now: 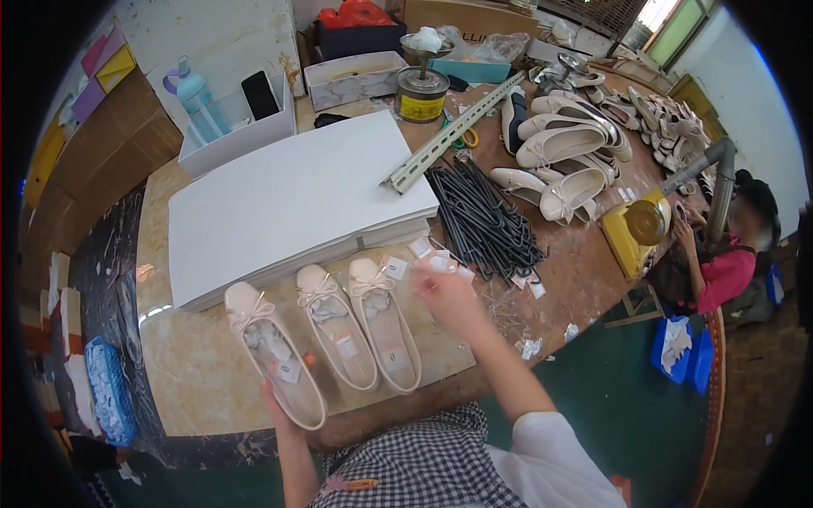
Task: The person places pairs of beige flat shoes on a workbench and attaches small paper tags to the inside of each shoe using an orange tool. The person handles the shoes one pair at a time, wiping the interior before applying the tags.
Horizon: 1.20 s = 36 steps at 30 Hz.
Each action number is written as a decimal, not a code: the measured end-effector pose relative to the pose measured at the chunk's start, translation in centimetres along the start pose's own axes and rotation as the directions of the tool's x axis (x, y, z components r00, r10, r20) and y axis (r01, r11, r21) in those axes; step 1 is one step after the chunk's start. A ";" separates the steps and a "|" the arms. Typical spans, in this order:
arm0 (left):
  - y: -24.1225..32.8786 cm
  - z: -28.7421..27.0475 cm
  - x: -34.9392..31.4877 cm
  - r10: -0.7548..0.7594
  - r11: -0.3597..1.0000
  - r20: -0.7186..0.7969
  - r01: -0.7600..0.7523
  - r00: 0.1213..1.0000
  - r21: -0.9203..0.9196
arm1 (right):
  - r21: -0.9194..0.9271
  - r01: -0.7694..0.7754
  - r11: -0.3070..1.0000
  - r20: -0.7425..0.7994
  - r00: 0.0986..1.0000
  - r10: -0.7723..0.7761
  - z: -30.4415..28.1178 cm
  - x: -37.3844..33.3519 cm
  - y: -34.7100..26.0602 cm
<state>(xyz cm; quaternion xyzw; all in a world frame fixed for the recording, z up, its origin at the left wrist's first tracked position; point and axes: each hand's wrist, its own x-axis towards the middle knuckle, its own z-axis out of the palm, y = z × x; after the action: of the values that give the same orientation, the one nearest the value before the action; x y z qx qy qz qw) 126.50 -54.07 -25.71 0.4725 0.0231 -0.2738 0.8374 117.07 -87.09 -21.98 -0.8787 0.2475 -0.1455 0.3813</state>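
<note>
My left hand grips a beige ballet flat by its side and underneath, its thumb at the edge and a fingertip on the far side. That shoe has a bow, crumpled paper in the toe and a small tag on its insole. Beside it on the table lie a middle flat and a right-hand flat, both with paper and a tag inside. My right hand, slightly blurred, is closed at the fingertips by a small white tag, which it seems to pinch. More tags lie behind that hand.
A stack of white sheets fills the table behind the shoes. Black hooked rods, a perforated metal bar and heaped flats lie right. A yellow machine stands near a seated co-worker.
</note>
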 end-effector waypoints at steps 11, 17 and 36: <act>1.8 3.5 0.4 -0.086 0.996 0.146 0.090 0.985 -0.023 | -0.536 -0.172 0.826 -0.278 0.960 0.020 -9.6 8.4 9.4; 1.6 3.6 0.3 -0.121 0.993 0.170 0.120 0.978 0.014 | -0.619 -0.258 0.742 -0.330 0.942 0.052 -11.4 3.1 6.5; 1.2 6.2 1.8 0.148 0.963 0.125 -0.172 0.981 0.206 | 0.453 -0.292 0.842 0.511 0.859 0.023 1.2 -4.1 -14.4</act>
<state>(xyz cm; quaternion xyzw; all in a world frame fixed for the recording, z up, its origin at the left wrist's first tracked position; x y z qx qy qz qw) 127.19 -59.34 -21.91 0.5453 -0.0904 -0.2314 0.8006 118.84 -75.61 -12.36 -0.7274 0.1693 0.0524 0.6630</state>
